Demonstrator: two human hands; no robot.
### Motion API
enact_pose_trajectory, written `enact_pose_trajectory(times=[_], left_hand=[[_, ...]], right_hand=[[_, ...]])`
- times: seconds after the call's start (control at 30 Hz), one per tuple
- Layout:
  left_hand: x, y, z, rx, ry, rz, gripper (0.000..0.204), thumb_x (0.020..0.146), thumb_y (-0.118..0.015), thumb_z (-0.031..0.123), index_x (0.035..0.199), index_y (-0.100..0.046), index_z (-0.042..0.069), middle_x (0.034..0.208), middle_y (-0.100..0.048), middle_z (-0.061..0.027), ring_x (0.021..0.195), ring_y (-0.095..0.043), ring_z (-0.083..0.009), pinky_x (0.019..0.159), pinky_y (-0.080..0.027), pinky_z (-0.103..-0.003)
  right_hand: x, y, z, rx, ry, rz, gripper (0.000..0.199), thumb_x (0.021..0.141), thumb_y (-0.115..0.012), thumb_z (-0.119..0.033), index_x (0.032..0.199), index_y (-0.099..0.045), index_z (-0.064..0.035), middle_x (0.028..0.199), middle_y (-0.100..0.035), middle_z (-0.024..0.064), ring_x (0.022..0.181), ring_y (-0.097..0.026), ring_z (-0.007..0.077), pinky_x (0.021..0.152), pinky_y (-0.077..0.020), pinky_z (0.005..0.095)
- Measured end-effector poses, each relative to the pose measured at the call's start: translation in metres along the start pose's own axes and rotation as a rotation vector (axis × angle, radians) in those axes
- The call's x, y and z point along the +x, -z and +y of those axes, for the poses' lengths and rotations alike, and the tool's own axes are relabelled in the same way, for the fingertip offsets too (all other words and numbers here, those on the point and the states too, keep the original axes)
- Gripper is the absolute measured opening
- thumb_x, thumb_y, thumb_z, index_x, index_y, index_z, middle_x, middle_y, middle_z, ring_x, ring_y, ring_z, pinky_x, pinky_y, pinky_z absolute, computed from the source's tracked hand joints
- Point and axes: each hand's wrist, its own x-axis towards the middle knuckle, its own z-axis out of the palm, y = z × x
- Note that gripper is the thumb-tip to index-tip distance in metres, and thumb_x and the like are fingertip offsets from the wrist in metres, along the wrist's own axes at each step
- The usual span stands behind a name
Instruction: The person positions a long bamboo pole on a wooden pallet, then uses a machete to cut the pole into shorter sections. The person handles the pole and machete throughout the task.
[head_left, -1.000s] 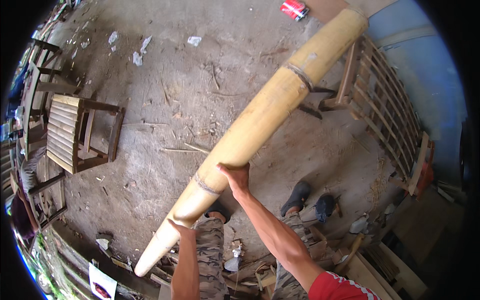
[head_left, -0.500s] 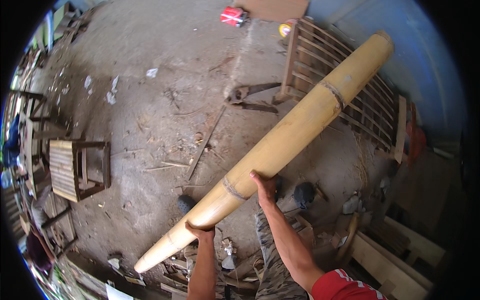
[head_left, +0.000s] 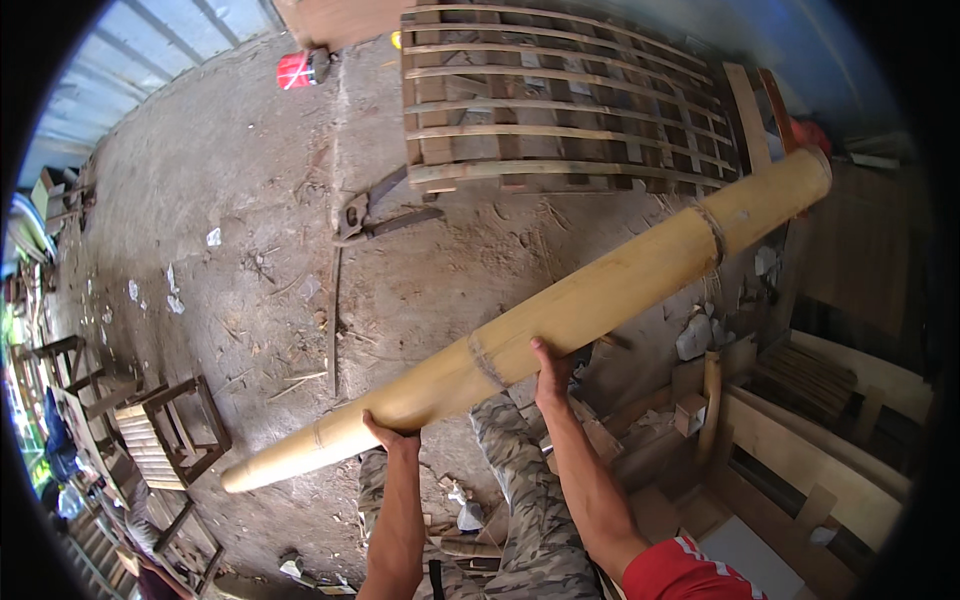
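Observation:
A long, thick bamboo pole [head_left: 590, 305] lies across both my hands, yellow-tan with darker ring joints. It slants from the lower left up to the right, held above the floor. My left hand [head_left: 393, 432] grips it from the near side, thumb on top, closer to its left end. Just right of a ring joint, my right hand [head_left: 550, 372] holds it the same way. The fingers of both hands are hidden beneath the pole.
A slatted bamboo frame [head_left: 560, 130] lies at the far side. Two handsaws [head_left: 355, 222] rest on the floor, near a thin strip [head_left: 333, 320]. A small bamboo stool [head_left: 155, 445] stands at left; wooden boards [head_left: 800, 440] are at right. A red container [head_left: 294, 70] sits far off.
My view has turned rightward, so floor things appear further left. The pole has swung to a flatter slant, its right end nearer to me. Both hands keep their hold.

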Motion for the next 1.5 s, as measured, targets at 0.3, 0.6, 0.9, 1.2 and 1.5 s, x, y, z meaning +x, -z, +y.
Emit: enact_pose_trajectory(times=[0.3, 0.6, 0.9, 1.2, 1.5], left_hand=[[0.0, -0.047, -0.103, 0.083, 0.106, -0.093, 0.077, 0.08, -0.053, 0.078, 0.133, -0.056, 0.024, 0.135, -0.059, -0.0038, 0.122, -0.055, -0.0302, 0.101, -0.047, -0.054], [-0.014, -0.075, -0.174, 0.148, 0.141, -0.048, 0.08, 0.079, -0.065, 0.072, 0.14, -0.051, 0.022, 0.139, -0.055, -0.0074, 0.124, -0.054, -0.0321, 0.103, -0.045, -0.057], [0.03, -0.13, -0.168, 0.282, 0.107, -0.043, 0.088, 0.076, -0.075, 0.066, 0.144, -0.048, 0.016, 0.138, -0.055, -0.0098, 0.122, -0.055, -0.0317, 0.097, -0.049, -0.056], [0.118, -0.209, -0.139, 0.491, -0.035, 0.037, 0.078, 0.08, -0.067, 0.068, 0.138, -0.052, 0.019, 0.131, -0.057, -0.0079, 0.119, -0.057, -0.0276, 0.096, -0.051, -0.049], [0.219, -0.246, -0.159, 0.586, 0.012, 0.042, 0.069, 0.081, -0.066, 0.068, 0.131, -0.056, 0.021, 0.122, -0.063, -0.0044, 0.113, -0.06, -0.0263, 0.092, -0.052, -0.047]], right_hand=[[0.07, 0.074, -0.052, -0.084, 0.032, 0.173, 0.082, 0.076, -0.085, -0.023, 0.14, -0.04, 0.0018, 0.131, -0.055, 0.0138, 0.118, -0.055, 0.0259, 0.104, -0.0436, 0.0401], [0.101, 0.142, -0.095, -0.016, -0.033, 0.321, 0.081, 0.078, -0.084, -0.024, 0.141, -0.039, 0.0021, 0.133, -0.054, 0.0126, 0.122, -0.052, 0.0254, 0.106, -0.0417, 0.0398], [0.122, 0.129, -0.115, 0.002, -0.22, 0.317, 0.085, 0.075, -0.085, -0.041, 0.144, -0.043, -0.0168, 0.139, -0.05, 0.0053, 0.127, -0.048, 0.0246, 0.095, -0.0443, 0.0501], [0.212, 0.109, 0.0, 0.064, -0.316, 0.381, 0.079, 0.075, -0.086, -0.037, 0.141, -0.05, -0.0115, 0.134, -0.057, 0.0062, 0.117, -0.058, 0.0234, 0.088, -0.0554, 0.0434], [0.301, 0.102, 0.095, 0.018, -0.403, 0.508, 0.087, 0.071, -0.091, -0.037, 0.139, -0.05, -0.0015, 0.133, -0.058, 0.0114, 0.115, -0.06, 0.0256, 0.087, -0.0585, 0.0407]])
